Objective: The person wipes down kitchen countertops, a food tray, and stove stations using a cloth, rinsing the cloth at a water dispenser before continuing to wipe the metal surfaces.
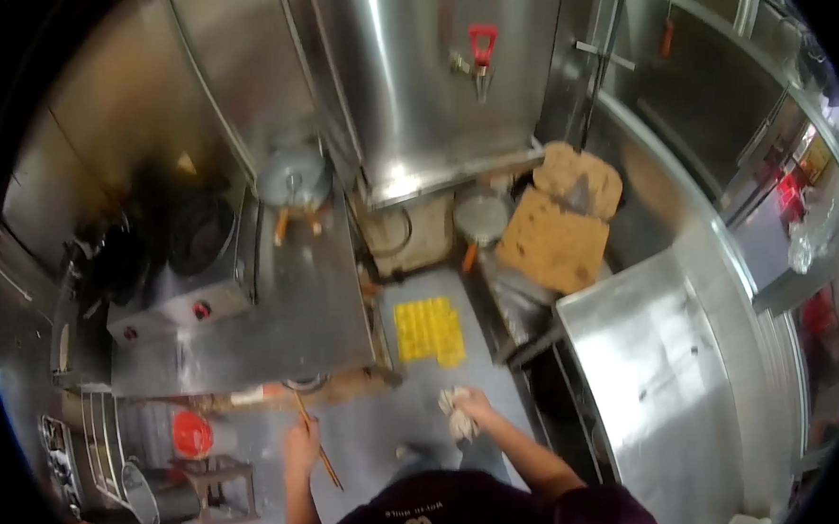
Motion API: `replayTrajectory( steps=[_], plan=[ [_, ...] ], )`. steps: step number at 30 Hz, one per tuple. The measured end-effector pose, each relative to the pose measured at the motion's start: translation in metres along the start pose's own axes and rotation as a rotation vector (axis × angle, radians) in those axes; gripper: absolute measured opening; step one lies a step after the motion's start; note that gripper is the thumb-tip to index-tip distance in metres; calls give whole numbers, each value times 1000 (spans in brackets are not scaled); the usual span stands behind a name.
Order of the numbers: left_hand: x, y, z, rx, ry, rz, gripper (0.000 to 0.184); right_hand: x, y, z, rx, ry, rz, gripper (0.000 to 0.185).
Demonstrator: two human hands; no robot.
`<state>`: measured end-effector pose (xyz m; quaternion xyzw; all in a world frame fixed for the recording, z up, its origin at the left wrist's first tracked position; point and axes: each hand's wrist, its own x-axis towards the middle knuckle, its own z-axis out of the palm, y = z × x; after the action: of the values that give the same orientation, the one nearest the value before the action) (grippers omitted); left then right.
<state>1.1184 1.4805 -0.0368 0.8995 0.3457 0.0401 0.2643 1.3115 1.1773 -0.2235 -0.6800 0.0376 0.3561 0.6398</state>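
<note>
My left hand (301, 446) is closed around a pair of long wooden chopsticks (330, 466), which slant down to the right beside the wrist. My right hand (478, 407) grips a crumpled off-white cloth (459, 424) that hangs below the fingers. Both hands are low in front of my body, over the grey floor (376, 426). Ahead of the left one is the front edge of a steel counter (300, 339). Beyond the right one, a yellow mat (428, 330) lies on the floor.
A lidded pan (294, 180) sits on the counter, right of a stove (177, 311) with dark woks. A steel tank with a red-handled tap (483, 48) stands at the back. Cardboard (556, 241) and a steel table (658, 373) are right; a red bucket (192, 433) and stool (219, 476) left.
</note>
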Motion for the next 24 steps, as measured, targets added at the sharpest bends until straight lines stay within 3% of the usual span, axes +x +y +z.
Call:
replayTrajectory(
  steps=[4, 10, 11, 14, 15, 18, 20, 22, 24],
  plan=[
    [34, 57, 31, 81, -45, 85, 26, 25, -13, -44, 60, 55, 39, 27],
    [49, 134, 60, 38, -25, 57, 27, 63, -85, -100, -13, -66, 51, 33],
    [52, 138, 70, -55, -5, 54, 30, 69, -94, -110, 98, -117, 27, 35],
    [53, 164, 76, -154, 36, 48, 32, 121, -86, -132, -72, -78, -2, 36],
    [50, 174, 73, -132, 26, 9, 32, 122, -96, -136, 6, -88, -80, 52],
    [43, 198, 64, -59, -14, -95, 32, 135, -110, -141, -7, -56, -92, 46],
    [42, 198, 66, -11, -53, -130, 32, 102, -166, -145, -169, -43, 42, 40],
    [46, 195, 71, 47, -43, -121, 31, 132, -116, -143, 88, -101, 29, 35],
    [47, 196, 76, 60, -32, -119, 31, 136, -99, -146, 138, -134, -10, 40]
  ],
)
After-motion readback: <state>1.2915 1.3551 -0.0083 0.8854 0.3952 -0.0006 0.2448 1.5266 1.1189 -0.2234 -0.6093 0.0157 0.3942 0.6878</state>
